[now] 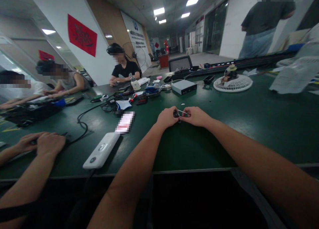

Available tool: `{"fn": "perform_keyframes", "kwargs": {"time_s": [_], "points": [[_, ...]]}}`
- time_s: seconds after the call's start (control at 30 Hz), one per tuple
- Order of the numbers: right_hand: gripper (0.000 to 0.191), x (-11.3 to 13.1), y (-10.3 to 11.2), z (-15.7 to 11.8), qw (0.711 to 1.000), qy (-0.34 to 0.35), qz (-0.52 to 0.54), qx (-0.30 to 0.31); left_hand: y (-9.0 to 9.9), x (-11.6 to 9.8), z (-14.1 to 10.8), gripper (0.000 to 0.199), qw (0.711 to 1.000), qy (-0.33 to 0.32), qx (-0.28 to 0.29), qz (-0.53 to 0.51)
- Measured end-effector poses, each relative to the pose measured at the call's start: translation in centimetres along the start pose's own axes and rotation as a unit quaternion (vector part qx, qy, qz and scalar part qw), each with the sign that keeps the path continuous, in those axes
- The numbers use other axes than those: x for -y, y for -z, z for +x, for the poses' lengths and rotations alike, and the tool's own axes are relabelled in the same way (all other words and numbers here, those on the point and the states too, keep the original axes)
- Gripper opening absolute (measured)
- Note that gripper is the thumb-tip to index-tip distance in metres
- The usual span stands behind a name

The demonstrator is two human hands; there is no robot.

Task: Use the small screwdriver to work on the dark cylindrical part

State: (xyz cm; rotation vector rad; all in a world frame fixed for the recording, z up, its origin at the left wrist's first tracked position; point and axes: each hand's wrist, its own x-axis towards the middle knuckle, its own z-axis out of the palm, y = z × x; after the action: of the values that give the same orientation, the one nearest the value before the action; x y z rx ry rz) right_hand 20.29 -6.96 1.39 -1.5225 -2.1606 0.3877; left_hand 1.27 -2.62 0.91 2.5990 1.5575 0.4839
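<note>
Both my hands meet over the green table (189,149), just in front of me. My left hand (167,118) is closed around a small dark part (176,114), whose kind is too small to make out. A thin light-coloured rod (182,112) stretches from that part towards my right hand (197,116), which pinches its other end with bent fingers. Below the fingertips a bit of the dark part sticks out between the hands. A small white scrap (183,104) lies on the table just beyond them.
Left of my arm lie a white power bank (102,151) and a lit phone (125,122). A co-worker's hands (51,144) rest farther left, near a black cable (83,122). Beyond stand a grey metal box (184,86) and a white fan grille (233,84). Other people sit across the table.
</note>
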Motion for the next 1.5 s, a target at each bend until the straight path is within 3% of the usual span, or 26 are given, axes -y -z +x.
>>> {"fn": "perform_keyframes", "kwargs": {"time_s": [0.17,0.57,0.9,1.1,1.33,1.5], "points": [[0.036,0.1,-0.3,0.0,1.000,0.003,-0.007,0.022,0.1,-0.2,-0.1,0.032,1.000,-0.012,0.000,-0.020],[0.024,0.1,-0.2,-0.2,0.999,0.029,0.006,0.030,-0.4,0.4,0.1,0.030,1.000,-0.025,-0.009,-0.009],[0.031,0.0,-0.3,0.0,0.998,0.050,0.002,0.041,-0.2,0.8,0.1,0.030,0.999,0.037,-0.032,0.017],[0.030,-0.8,-0.2,0.3,0.993,0.088,0.017,0.077,-0.4,1.0,0.2,0.031,0.998,0.056,-0.037,0.015],[0.024,-0.8,-0.3,0.3,0.993,0.081,0.032,0.078,-0.4,1.0,0.2,0.032,0.997,0.068,-0.040,0.012],[0.030,-0.6,-0.1,0.4,0.992,0.075,0.025,0.097,-0.2,0.9,0.3,0.034,0.994,0.105,-0.035,0.019]]}}
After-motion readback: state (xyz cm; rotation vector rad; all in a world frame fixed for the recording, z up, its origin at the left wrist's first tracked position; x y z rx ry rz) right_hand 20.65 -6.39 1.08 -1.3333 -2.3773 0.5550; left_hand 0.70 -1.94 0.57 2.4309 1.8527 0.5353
